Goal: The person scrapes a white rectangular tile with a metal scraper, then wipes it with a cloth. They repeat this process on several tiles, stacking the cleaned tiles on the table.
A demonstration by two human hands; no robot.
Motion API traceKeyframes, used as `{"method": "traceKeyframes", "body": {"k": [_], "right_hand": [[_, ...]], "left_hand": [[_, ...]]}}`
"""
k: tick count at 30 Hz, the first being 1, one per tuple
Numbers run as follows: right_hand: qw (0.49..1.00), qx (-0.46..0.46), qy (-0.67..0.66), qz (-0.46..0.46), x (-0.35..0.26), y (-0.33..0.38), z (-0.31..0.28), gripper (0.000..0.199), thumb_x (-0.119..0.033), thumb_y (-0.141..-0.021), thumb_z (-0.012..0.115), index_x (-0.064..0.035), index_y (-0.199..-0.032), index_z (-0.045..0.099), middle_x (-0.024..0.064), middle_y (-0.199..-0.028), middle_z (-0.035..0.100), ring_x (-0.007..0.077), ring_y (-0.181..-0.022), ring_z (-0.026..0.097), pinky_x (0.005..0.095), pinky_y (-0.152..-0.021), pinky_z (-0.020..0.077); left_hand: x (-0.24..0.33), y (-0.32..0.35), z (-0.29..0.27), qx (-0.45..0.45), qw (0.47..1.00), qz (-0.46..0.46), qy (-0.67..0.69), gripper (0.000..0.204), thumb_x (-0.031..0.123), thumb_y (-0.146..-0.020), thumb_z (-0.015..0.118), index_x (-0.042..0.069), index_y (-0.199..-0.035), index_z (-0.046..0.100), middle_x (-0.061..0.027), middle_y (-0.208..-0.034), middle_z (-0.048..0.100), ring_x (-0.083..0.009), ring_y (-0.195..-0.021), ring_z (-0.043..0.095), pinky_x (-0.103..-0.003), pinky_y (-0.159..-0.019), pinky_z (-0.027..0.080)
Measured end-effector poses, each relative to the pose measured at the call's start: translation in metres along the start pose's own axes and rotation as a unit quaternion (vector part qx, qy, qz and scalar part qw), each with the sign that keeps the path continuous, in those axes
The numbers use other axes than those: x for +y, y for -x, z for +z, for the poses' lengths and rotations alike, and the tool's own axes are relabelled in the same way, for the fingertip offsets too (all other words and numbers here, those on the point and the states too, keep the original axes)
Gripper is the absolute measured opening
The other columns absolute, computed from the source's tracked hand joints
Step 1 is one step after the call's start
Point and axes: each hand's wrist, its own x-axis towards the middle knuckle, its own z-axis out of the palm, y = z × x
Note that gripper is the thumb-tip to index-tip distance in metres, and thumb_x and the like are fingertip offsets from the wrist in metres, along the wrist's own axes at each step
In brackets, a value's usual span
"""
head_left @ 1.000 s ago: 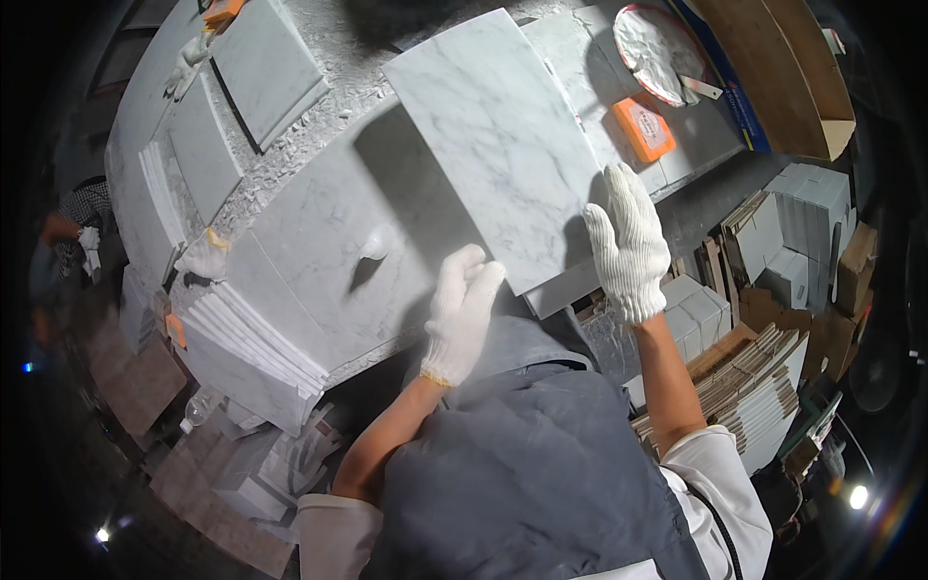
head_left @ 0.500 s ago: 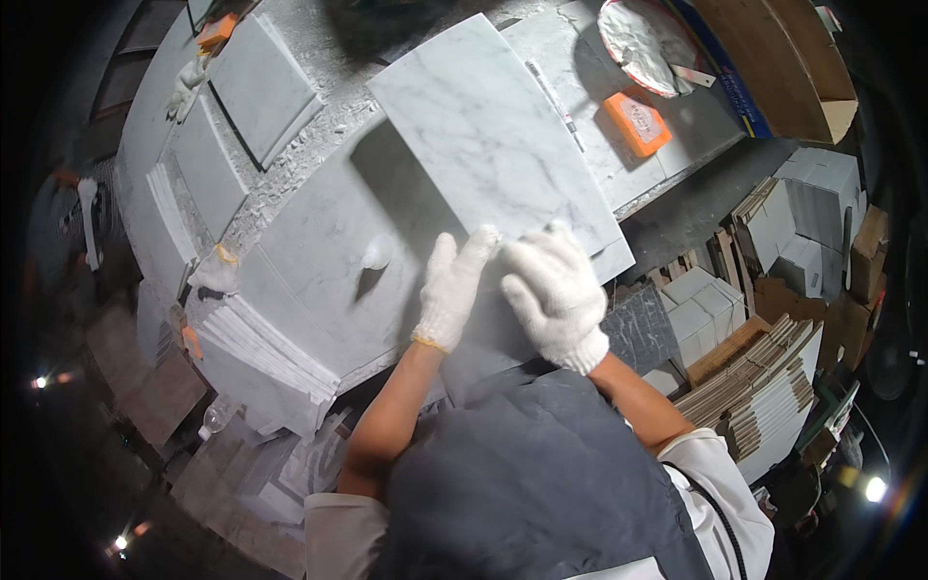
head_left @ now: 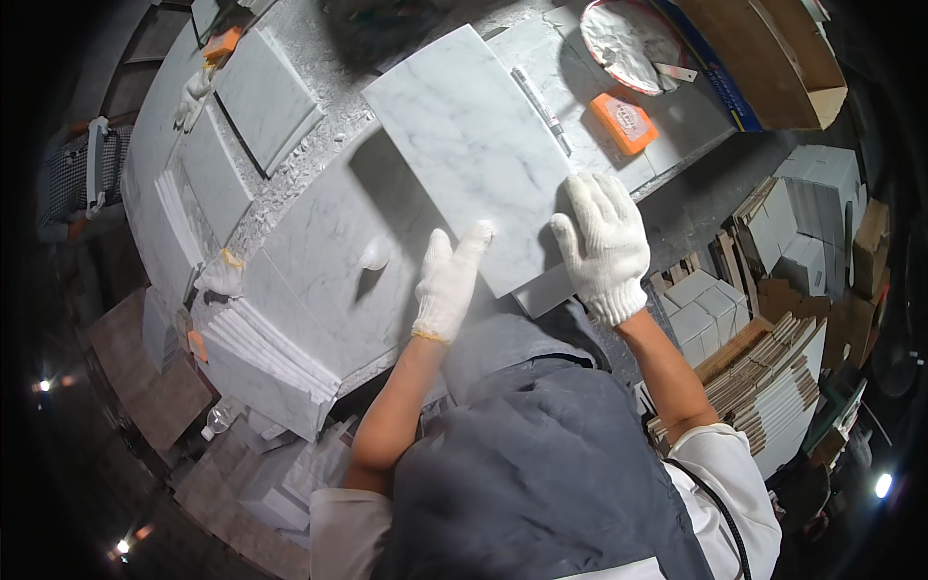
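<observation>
Right hand [head_left: 604, 246] had slid back right, both gloved palms flat on marble tile [head_left: 474, 155], gripping nothing, left hand [head_left: 447, 282] stayed put, bowl [head_left: 628, 41] held grey paste

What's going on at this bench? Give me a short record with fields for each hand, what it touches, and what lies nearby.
Left hand: left hand in a white knit glove, flat on the near edge of the marble tile
Right hand: right hand, gloved, fingers spread, pressing the tile's near right corner
Tile: white, grey-veined, lying flat on the stone-topped bench
Beside the tile: marker pen, orange block, round tub
Left of bench: stacked tiles
</observation>
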Motion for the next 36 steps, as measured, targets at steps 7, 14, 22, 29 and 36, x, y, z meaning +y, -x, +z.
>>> {"method": "traceKeyframes", "body": {"k": [7, 14, 22, 29, 36], "right_hand": [[0.994, -0.033, -0.081, -0.060, -0.017, 0.024, 0.000, 0.044, -0.027, -0.088, 0.074, -0.0027, -0.124, 0.068, 0.0182, -0.122, 0.069, 0.0382, -0.123, 0.062, 0.0498, -0.111, 0.0467], [0.975, 0.004, -0.216, 0.052, -0.001, 0.025, -0.003, 0.040, -0.018, -0.090, 0.078, -0.0033, -0.126, 0.072, 0.0188, -0.121, 0.072, 0.0378, -0.122, 0.066, 0.0444, -0.110, 0.0497], [0.894, 0.007, -0.419, 0.160, 0.002, 0.014, 0.007, 0.057, -0.023, -0.105, 0.064, 0.0073, -0.150, 0.048, 0.0190, -0.149, 0.059, 0.0241, -0.140, 0.054, 0.0369, -0.119, 0.0383], [0.299, -0.085, -0.885, 0.346, -0.001, -0.033, 0.025, 0.055, -0.039, -0.115, 0.031, 0.0006, -0.150, 0.046, 0.0141, -0.145, 0.056, 0.0258, -0.132, 0.054, 0.0358, -0.126, 0.0292], [0.205, -0.063, -0.964, 0.156, 0.020, 0.001, 0.040, 0.058, -0.046, -0.113, 0.032, -0.0004, -0.143, 0.052, 0.0129, -0.125, 0.065, 0.0273, -0.119, 0.060, 0.0390, -0.120, 0.0374]], "left_hand": [[-0.014, -0.017, -0.018, -0.020, 0.965, 0.017, 0.263, 0.069, 0.036, -0.095, 0.079, -0.013, -0.137, 0.055, -0.0138, -0.126, 0.071, -0.0179, -0.119, 0.063, -0.031, -0.105, 0.047], [-0.020, 0.001, -0.015, 0.024, 0.970, 0.067, 0.231, 0.071, 0.035, -0.094, 0.081, -0.011, -0.140, 0.053, -0.0150, -0.135, 0.064, -0.0198, -0.119, 0.060, -0.033, -0.106, 0.045], [0.024, 0.055, -0.040, -0.004, 0.960, 0.119, 0.255, 0.039, 0.020, -0.096, 0.076, -0.005, -0.123, 0.063, -0.0061, -0.110, 0.069, -0.0150, -0.097, 0.063, -0.030, -0.088, 0.052], [0.072, 0.115, -0.067, 0.035, 0.872, 0.431, -0.229, 0.025, 0.017, -0.089, 0.079, 0.000, -0.104, 0.069, -0.0128, -0.094, 0.066, -0.0266, -0.078, 0.063, -0.037, -0.076, 0.052], [0.092, 0.132, -0.050, 0.023, 0.567, 0.647, -0.509, 0.013, -0.001, -0.066, 0.065, 0.008, -0.067, 0.055, -0.0067, -0.064, 0.044, -0.0237, -0.059, 0.050, -0.037, -0.045, 0.037]]}}
